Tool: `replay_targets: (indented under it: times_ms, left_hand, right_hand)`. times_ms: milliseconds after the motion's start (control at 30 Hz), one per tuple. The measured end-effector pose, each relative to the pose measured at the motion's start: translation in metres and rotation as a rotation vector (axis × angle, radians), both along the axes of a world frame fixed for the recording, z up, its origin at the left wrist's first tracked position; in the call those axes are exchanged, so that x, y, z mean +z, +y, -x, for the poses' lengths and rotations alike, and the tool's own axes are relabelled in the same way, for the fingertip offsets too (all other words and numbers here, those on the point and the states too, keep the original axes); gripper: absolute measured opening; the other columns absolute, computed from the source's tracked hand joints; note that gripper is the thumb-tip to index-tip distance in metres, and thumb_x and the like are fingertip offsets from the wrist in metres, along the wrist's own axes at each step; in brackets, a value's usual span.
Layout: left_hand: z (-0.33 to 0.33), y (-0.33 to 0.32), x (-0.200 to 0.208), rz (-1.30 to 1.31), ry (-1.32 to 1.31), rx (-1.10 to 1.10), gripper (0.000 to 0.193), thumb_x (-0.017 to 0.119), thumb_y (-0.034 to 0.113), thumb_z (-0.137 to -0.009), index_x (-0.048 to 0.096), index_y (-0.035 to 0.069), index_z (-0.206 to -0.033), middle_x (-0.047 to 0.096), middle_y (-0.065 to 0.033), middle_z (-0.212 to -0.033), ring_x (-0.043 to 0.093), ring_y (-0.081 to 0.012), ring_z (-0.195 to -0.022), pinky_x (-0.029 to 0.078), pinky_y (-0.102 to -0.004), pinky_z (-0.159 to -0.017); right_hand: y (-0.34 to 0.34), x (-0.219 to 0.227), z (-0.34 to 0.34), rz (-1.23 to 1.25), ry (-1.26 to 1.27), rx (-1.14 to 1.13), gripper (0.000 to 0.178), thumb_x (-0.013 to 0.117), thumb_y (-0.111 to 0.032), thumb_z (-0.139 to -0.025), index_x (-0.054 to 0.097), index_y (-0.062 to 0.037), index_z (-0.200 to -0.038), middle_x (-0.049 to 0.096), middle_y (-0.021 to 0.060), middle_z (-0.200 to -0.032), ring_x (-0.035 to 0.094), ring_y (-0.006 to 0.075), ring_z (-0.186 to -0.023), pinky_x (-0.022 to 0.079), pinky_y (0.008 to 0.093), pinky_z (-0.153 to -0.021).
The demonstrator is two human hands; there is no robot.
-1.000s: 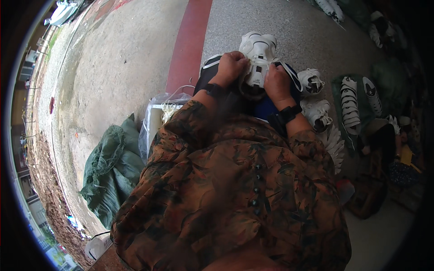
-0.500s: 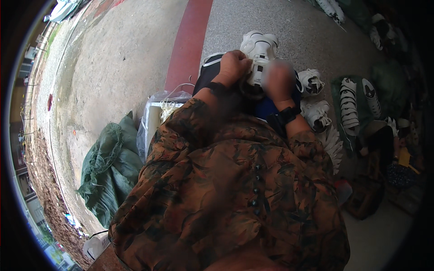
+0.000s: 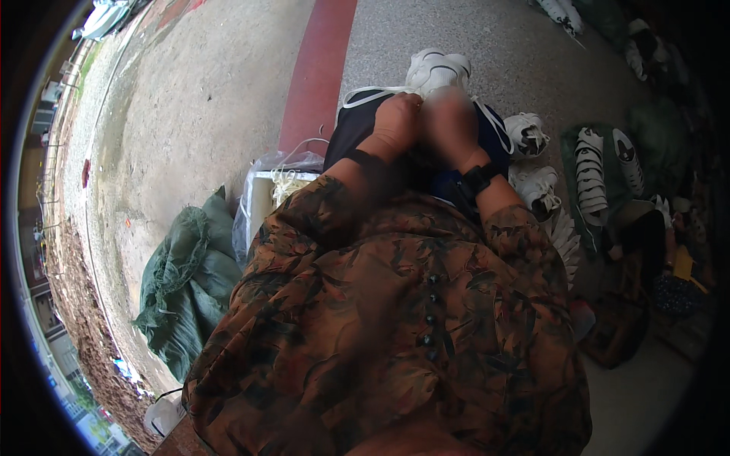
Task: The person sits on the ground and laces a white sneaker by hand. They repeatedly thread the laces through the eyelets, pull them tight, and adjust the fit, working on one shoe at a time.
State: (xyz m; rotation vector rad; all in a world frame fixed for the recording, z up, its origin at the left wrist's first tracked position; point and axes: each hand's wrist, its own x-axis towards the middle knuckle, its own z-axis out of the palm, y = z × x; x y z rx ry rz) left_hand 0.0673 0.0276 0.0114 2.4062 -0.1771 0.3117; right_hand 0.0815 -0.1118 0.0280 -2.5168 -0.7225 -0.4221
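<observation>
Passable: left of hands [image 3: 398, 121], over concrete floor [image 3: 217, 95]. Blocked: rightward by white sneakers [image 3: 526, 134]; near left by box [image 3: 263, 197], green sack [image 3: 181, 277].

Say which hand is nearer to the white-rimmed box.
Left. The left hand is by the white shoe, up and right of the box; the right hand is farther right.

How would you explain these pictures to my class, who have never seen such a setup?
There is no robot: a person works with two bare hands. One fisheye camera on the head looks down, so edges bend near the rim. The left hand and right hand are close together at a white shoe; blur hides exactly what they grip. To the left are a green sack and an open box with pale cords; to the right, more white shoes. A red stripe crosses the floor.
</observation>
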Motion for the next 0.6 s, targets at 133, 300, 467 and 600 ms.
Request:
replay_targets:
  times_ms: [133, 300, 467, 600]
  left_hand:
    - [-0.003, 0.008, 0.000, 0.231, 0.099, 0.035, 0.021, 0.059, 0.014, -0.070, 0.070, 0.006, -0.085, 0.066, -0.0182, -0.079, 0.064, -0.0325, -0.078, 0.050, -0.0386, -0.074]
    - [-0.003, 0.013, 0.004, 0.303, 0.176, 0.004, 0.023, 0.061, 0.013, -0.069, 0.069, 0.005, -0.089, 0.067, -0.0153, -0.079, 0.065, -0.0308, -0.077, 0.051, -0.0363, -0.073]
    - [0.007, 0.006, 0.006, 0.291, 0.001, -0.001, 0.024, 0.066, 0.012, -0.070, 0.065, 0.007, -0.094, 0.066, -0.0103, -0.086, 0.064, -0.0271, -0.076, 0.051, -0.0343, -0.070]
    - [0.005, -0.010, 0.026, 0.175, -0.381, -0.227, 0.018, 0.068, 0.013, -0.071, 0.064, 0.008, -0.089, 0.065, -0.0081, -0.093, 0.063, -0.0265, -0.078, 0.051, -0.0340, -0.066]
  right_hand:
    - [0.009, -0.001, -0.003, 0.101, 0.001, -0.020, 0.007, 0.062, -0.010, -0.072, 0.059, -0.0057, -0.077, 0.057, 0.0132, -0.080, 0.060, 0.0318, -0.073, 0.049, 0.0412, -0.063]
    - [0.009, 0.008, -0.001, 0.183, -0.104, 0.111, 0.001, 0.056, -0.006, -0.074, 0.057, -0.0045, -0.075, 0.053, 0.0152, -0.077, 0.058, 0.0342, -0.070, 0.048, 0.0419, -0.061]
    - [-0.046, 0.025, 0.021, 0.128, -0.101, 0.070, 0.004, 0.054, -0.002, -0.073, 0.053, -0.0039, -0.069, 0.051, 0.0140, -0.072, 0.054, 0.0337, -0.065, 0.043, 0.0427, -0.057]
    - [-0.068, 0.025, 0.029, -0.016, 0.019, 0.056, 0.004, 0.055, -0.001, -0.073, 0.053, -0.0040, -0.071, 0.051, 0.0139, -0.073, 0.054, 0.0340, -0.067, 0.042, 0.0427, -0.058]
